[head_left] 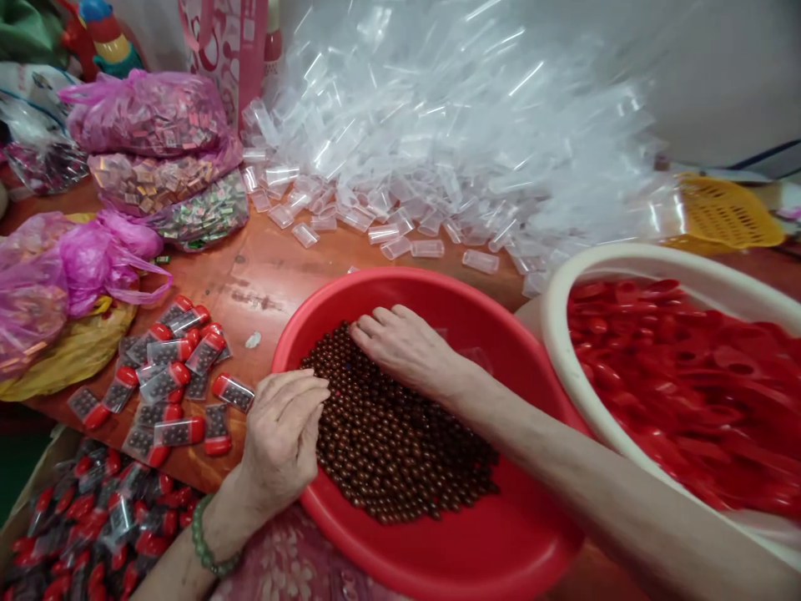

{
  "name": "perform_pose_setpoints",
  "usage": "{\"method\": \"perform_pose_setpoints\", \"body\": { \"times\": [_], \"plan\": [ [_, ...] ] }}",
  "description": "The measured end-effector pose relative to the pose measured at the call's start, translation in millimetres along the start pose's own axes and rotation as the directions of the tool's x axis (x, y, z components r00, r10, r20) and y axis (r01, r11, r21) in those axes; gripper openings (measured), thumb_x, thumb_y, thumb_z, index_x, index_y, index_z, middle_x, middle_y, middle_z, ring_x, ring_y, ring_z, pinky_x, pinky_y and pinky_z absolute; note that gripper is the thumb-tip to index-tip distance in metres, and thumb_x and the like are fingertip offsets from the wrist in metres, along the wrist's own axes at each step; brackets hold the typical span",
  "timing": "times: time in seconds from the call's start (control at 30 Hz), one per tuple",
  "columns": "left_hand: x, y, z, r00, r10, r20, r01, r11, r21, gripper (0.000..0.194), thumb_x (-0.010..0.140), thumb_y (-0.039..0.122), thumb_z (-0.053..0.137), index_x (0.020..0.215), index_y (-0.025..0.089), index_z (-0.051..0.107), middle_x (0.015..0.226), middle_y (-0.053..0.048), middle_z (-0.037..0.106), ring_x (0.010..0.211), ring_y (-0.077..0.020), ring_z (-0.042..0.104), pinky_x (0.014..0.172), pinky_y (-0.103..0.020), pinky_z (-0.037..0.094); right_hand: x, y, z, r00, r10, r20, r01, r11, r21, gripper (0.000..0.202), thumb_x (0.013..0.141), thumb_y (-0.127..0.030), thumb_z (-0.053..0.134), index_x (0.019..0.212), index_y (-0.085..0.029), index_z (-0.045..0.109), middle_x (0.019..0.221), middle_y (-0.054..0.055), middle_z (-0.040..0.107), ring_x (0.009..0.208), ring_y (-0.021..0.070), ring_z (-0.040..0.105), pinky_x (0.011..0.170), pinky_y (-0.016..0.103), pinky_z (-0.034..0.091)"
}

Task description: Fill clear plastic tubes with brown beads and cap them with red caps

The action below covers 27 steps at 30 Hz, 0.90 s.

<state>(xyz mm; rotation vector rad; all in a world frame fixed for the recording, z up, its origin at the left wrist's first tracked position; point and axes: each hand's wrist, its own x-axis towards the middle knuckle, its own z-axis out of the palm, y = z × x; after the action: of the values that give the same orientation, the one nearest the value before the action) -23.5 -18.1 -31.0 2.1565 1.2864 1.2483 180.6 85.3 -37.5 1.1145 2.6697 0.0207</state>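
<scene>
A red plastic basin (526, 517) holds a heap of small shiny brown balls (400, 451). My right hand (400, 342) reaches into the basin from the right, its curled fingers touching the far side of the heap; whatever they grip is hidden beneath them. Over the basin's left rim, my left hand (284, 430) is closed, fingers bent together towards the balls, and its contents cannot be made out. A green bead bracelet (204, 534) circles that wrist. Beside it lie several clear tubes with red caps (168, 384), filled with dark balls.
Empty clear tubes (429, 249) form a big pile at the back. On the right, a white tub (563, 334) contains red plastic pieces (682, 384), near a yellow basket (729, 213). Pink bags (156, 117) stand at left; below, a box holds more filled tubes (93, 517).
</scene>
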Motion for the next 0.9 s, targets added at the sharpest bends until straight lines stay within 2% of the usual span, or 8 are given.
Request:
{"method": "perform_pose_setpoints", "body": {
  "times": [0.17,0.27,0.37,0.53,0.7,0.8,0.9],
  "plan": [
    [-3,-2,1.6,0.996,-0.025,-0.082,0.017,0.995,-0.096,0.031,0.082,-0.001,0.052,0.106,0.018,0.062,0.100,-0.009,0.072,0.101,-0.0196,0.064,0.089,-0.038,0.051,14,-36,11,0.982,-0.186,-0.029,0.188,0.979,0.074,0.023,0.090,-0.006,0.041,0.093,-0.010,0.064,0.087,0.014,0.063,0.081,0.0244,0.054,0.072,0.037,0.037],
    [-2,-2,2.0,0.995,-0.025,-0.101,0.014,0.993,-0.115,0.032,0.083,-0.001,0.051,0.108,0.017,0.062,0.101,-0.010,0.072,0.102,-0.0195,0.064,0.090,-0.037,0.051,14,-60,18,0.947,-0.317,-0.044,0.319,0.924,0.209,0.021,0.091,-0.009,0.044,0.091,-0.009,0.065,0.087,0.014,0.064,0.084,0.0244,0.055,0.076,0.038,0.041],
    [-1,-2,1.9,0.996,-0.010,-0.090,0.001,0.995,-0.101,0.032,0.084,0.001,0.050,0.109,0.017,0.061,0.103,-0.010,0.071,0.104,-0.0197,0.063,0.091,-0.038,0.050,3,-74,22,0.923,-0.380,-0.064,0.373,0.839,0.396,0.023,0.091,-0.008,0.042,0.095,-0.008,0.065,0.096,0.016,0.066,0.094,0.0249,0.056,0.086,0.041,0.042],
    [0,-5,1.8,0.999,0.011,-0.039,-0.013,0.998,-0.061,0.031,0.086,0.002,0.047,0.110,0.016,0.060,0.106,-0.010,0.071,0.106,-0.0193,0.062,0.093,-0.037,0.047,-19,-70,19,0.934,-0.354,-0.055,0.278,0.621,0.733,0.019,0.086,-0.007,0.051,0.095,-0.013,0.066,0.098,0.009,0.068,0.096,0.0188,0.060,0.089,0.033,0.046],
    [-1,2,-6.5,1.000,0.000,0.016,0.001,1.000,-0.029,0.033,0.088,0.003,0.043,0.116,0.014,0.057,0.110,-0.012,0.068,0.108,-0.0187,0.061,0.096,-0.037,0.048,-30,-54,6,0.963,-0.270,-0.017,0.116,0.355,0.928,0.017,0.089,-0.024,0.056,0.100,-0.013,0.064,0.093,0.004,0.070,0.087,0.0141,0.065,0.080,0.025,0.050],
    [-2,14,-17.0,0.988,-0.067,0.139,0.075,0.996,-0.056,0.037,0.090,0.008,0.045,0.127,0.013,0.049,0.122,-0.015,0.063,0.118,-0.0199,0.057,0.102,-0.037,0.046,-36,-47,-7,0.972,-0.236,-0.017,0.078,0.252,0.964,0.024,0.091,-0.033,0.054,0.101,-0.013,0.063,0.091,0.003,0.070,0.083,0.0141,0.065,0.075,0.025,0.051],
    [-1,25,-23.2,0.933,-0.157,0.325,0.175,0.984,-0.026,0.050,0.091,0.019,0.051,0.138,0.009,0.039,0.139,-0.020,0.051,0.132,-0.0247,0.047,0.108,-0.042,0.042,-44,-43,-20,0.988,-0.147,-0.048,0.069,0.139,0.988,0.024,0.089,-0.035,0.058,0.098,-0.013,0.064,0.092,0.004,0.068,0.086,0.0146,0.063,0.080,0.027,0.049]
  ]
}}
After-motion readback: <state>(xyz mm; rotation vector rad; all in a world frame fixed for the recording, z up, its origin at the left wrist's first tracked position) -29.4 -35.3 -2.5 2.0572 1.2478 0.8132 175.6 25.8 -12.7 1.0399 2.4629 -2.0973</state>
